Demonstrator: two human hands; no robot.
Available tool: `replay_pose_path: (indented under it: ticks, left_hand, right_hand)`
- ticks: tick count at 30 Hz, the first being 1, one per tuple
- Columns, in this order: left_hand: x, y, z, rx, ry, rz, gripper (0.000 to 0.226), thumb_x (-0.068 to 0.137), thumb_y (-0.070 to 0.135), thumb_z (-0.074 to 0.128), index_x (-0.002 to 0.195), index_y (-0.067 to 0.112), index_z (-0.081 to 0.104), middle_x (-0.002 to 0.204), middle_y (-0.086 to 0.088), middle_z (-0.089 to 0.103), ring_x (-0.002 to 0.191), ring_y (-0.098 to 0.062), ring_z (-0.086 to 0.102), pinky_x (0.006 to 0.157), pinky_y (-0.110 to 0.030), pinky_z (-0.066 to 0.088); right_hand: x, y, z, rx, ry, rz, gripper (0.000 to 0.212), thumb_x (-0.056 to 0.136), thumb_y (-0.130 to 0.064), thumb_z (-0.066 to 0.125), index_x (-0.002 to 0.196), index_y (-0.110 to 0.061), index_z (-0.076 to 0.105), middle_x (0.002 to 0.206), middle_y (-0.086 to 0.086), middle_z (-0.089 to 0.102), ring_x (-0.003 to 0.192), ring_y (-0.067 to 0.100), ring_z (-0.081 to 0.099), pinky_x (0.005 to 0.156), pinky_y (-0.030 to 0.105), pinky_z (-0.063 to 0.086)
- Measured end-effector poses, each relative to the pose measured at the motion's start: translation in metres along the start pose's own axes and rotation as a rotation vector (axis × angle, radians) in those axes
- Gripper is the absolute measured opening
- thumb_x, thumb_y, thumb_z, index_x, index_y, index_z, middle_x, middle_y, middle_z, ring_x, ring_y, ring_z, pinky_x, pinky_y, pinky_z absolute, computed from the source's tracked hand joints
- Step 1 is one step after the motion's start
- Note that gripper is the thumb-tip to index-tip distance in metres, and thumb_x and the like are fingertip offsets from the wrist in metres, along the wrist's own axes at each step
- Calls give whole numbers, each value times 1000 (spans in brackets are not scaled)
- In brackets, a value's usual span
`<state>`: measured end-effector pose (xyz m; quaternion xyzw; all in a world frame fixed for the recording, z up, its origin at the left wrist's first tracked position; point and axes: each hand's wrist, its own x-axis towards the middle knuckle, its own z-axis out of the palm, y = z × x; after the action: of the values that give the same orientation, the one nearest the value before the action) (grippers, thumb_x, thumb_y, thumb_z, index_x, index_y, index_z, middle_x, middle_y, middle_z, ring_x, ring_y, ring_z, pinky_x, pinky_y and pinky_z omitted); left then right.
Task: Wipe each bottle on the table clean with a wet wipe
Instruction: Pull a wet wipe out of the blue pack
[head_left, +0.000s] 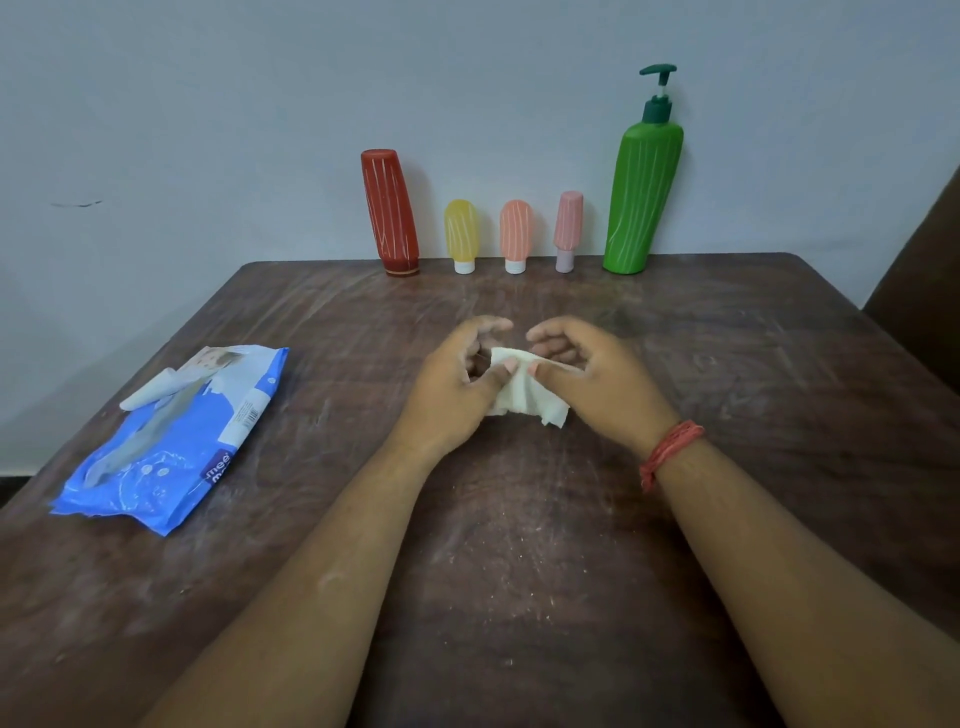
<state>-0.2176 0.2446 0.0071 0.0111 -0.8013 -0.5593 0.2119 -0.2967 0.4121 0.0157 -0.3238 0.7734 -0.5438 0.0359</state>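
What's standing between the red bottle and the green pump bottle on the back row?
Head view: three small tubes, cap down, between the red bottle and green pump bottle: yellow tube, orange tube, pink tube.

Dim, even light, soft shadows, slight blur, wide-angle bending at edges.

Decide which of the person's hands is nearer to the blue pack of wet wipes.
Left. The left hand pinches the wet wipe mid-table, directly right of the blue pack. The right hand holds the wipe's other side, farther from the pack.
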Motion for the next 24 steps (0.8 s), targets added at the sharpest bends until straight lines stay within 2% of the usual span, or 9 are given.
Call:
replay_pose_path:
  ticks: [4, 6, 8, 10, 14, 17, 19, 21, 24]
  left_hand:
    - [4, 0, -13, 25, 61, -6, 44, 98, 15, 65, 131, 42, 53, 101, 18, 68, 97, -2, 67, 74, -22, 58]
    - [13, -2, -23, -13, 192, -79, 39, 98, 20, 65, 126, 44, 53, 104, 17, 70, 97, 0, 69, 88, -27, 56]
    - [29, -8, -37, -98, 316, -181, 30, 97, 20, 65, 120, 38, 57, 105, 11, 71, 93, -6, 72, 99, -38, 54]
    - [47, -14, -47, -102, 343, -279, 28, 97, 19, 64, 124, 28, 59, 112, 5, 70, 95, -11, 72, 100, -39, 53]
    - [89, -33, -73, 158, 320, -372, 42, 99, 30, 63, 139, 24, 50, 124, 10, 58, 100, -6, 57, 73, -20, 40]
    - [121, -51, -90, 251, 323, -387, 57, 97, 31, 67, 145, 17, 41, 135, 2, 55, 109, -13, 52, 85, -26, 39]
    - [142, -62, -97, 265, 327, -404, 73, 95, 28, 70, 153, 14, 29, 150, -8, 47, 127, -23, 52, 92, -28, 38]
    - [162, -71, -101, 247, 350, -431, 88, 93, 27, 74, 158, 12, 17, 159, -12, 37, 142, -30, 43, 101, -32, 38]
    - [187, -78, -102, 228, 379, -414, 97, 90, 23, 78, 158, 10, 11, 161, -14, 34, 145, -30, 39, 113, -40, 36]
  right_hand:
    - [4, -3, 6, 280, 66, 66, 25, 92, -5, 62, 105, -26, 68, 77, -3, 64, 76, 14, 63, 74, 38, 54]
    - [12, -7, 10, 451, 172, 124, 32, 92, 2, 58, 105, -26, 68, 74, -2, 64, 77, 17, 64, 71, 41, 53]
    - [23, -11, 23, 625, 200, 177, 38, 91, 10, 52, 108, -21, 67, 85, 3, 69, 85, 20, 68, 74, 41, 56]
    - [29, -10, 35, 762, 215, 219, 40, 91, 16, 48, 111, -14, 66, 102, 11, 70, 100, 26, 69, 85, 43, 58]
    - [43, -3, 53, 839, 290, 208, 45, 90, 20, 44, 122, -5, 63, 116, 2, 69, 115, 22, 64, 99, 41, 52]
    - [51, 4, 54, 867, 291, 171, 45, 93, 14, 48, 124, -15, 64, 122, -5, 68, 116, 13, 64, 97, 32, 52]
    - [55, 9, 54, 902, 288, 150, 44, 95, 11, 48, 125, -18, 63, 125, -7, 68, 118, 13, 62, 93, 29, 53]
    - [58, 12, 54, 945, 268, 122, 46, 95, 12, 47, 130, -15, 59, 125, -6, 68, 120, 13, 62, 97, 30, 51]
    - [61, 14, 53, 1000, 224, 98, 50, 95, 15, 43, 136, -10, 54, 126, -7, 67, 121, 14, 61, 101, 31, 49]
